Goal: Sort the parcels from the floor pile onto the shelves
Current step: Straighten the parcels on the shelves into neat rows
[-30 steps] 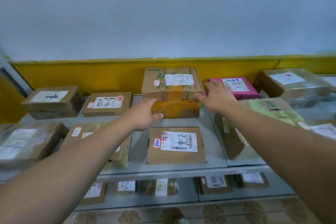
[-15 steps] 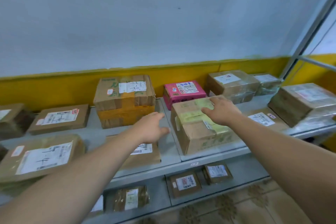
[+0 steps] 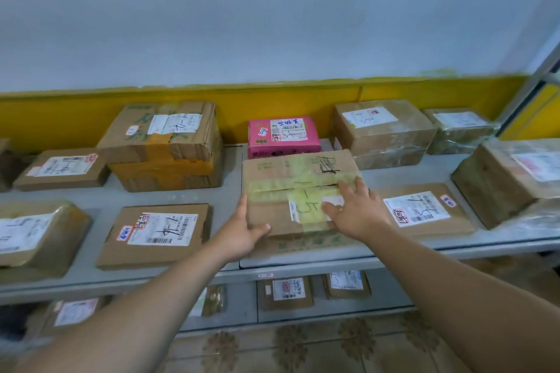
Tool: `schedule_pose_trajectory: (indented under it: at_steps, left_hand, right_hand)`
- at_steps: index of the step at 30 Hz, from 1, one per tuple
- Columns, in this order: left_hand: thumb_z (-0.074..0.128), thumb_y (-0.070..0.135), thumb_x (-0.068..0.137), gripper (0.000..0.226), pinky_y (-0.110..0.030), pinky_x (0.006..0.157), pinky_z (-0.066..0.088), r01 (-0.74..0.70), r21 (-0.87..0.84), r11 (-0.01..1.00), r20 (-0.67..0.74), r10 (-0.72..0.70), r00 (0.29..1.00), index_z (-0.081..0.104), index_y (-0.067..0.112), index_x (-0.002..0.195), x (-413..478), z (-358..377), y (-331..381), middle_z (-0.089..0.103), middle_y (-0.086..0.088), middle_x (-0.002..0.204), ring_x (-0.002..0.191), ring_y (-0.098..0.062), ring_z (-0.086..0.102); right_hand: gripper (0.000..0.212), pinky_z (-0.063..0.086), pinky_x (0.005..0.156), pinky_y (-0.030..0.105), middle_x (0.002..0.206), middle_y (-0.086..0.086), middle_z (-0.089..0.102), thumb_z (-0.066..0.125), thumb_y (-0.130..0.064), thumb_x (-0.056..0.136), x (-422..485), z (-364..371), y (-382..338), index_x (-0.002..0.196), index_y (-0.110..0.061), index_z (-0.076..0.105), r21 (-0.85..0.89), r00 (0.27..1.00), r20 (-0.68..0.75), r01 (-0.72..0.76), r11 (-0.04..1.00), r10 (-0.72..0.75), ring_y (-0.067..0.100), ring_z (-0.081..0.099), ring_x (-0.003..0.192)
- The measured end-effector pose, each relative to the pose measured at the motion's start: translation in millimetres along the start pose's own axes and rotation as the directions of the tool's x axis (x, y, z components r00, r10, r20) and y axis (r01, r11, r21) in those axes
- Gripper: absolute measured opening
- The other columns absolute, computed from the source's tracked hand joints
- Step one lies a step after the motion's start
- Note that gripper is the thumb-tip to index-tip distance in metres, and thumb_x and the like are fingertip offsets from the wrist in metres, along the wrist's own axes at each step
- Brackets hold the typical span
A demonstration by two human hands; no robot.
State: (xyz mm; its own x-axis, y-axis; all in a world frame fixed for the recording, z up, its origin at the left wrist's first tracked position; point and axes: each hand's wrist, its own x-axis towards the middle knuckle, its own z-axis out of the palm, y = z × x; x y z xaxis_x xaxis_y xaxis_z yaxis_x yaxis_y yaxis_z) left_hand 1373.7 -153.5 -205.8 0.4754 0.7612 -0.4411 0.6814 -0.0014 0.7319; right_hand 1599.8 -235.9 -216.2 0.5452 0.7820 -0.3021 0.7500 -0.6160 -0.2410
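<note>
The taped box (image 3: 291, 179) is sitting on the upper shelf (image 3: 406, 174), its front edge close to the shelf lip. The left hand (image 3: 241, 235) is bracing the near left corner, fingers straight along the side wall, thumb lying on top. The right hand (image 3: 356, 210) is pressing flat on the lid, fingers spread, clasping nothing. The pink parcel (image 3: 283, 136) is sitting right behind the back edge; whether they are touching, I cannot tell. On the right a flat labelled parcel (image 3: 424, 212) is lying just beside it. On the left a strip of bare shelf is separating it from another flat parcel (image 3: 154, 236).
</note>
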Motion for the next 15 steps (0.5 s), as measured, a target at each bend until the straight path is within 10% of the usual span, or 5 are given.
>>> schedule_pose_trajectory:
  at_steps: [15]
  left_hand:
    - [0.060,0.033,0.095,0.085,-0.026,0.089,0.038,-0.026,0.085,0.996,-0.022,0.028,0.999,0.001,0.025,0.155,-6.0,-7.5,-14.0,0.046,-0.001,0.144,0.121,-0.020,0.050]
  right_hand:
    - [0.074,0.025,0.116,0.050,0.166,0.006,-0.001,0.038,-0.063,0.095,-20.5,5.8,-9.7,0.158,-0.028,0.017,0.015,1.000,0.017,-0.008,1.000,0.008,0.040,0.012,0.148]
